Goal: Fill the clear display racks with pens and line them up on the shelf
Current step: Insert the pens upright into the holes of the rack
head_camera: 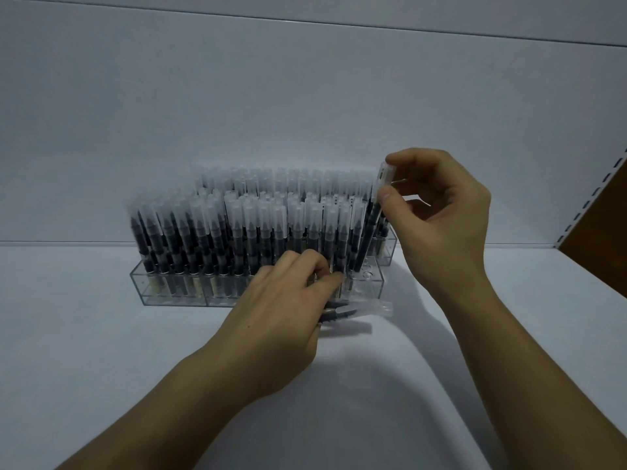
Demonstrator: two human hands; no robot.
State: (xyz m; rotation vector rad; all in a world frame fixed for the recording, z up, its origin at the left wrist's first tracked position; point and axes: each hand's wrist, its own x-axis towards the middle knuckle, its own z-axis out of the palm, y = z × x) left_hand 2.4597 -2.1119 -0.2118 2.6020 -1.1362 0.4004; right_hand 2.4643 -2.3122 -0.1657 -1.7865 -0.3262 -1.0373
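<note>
**A:** Where's the pen (371, 225)?
**B:** Tilted over the right end of the front rack (176, 283). The right grip (441, 212) pinches its cap. Filling looks nearly done.
**A:** Next?
**B:** I'd straighten it and seat it in a free hole (368, 274). The left grip (288, 300) clutches spare pens (353, 312) low over the shelf (101, 334).
**A:** Obstacles?
**B:** The neighbouring pens (298, 228) crowd that slot, and a full rear rack (386, 245) stands close behind.
</note>
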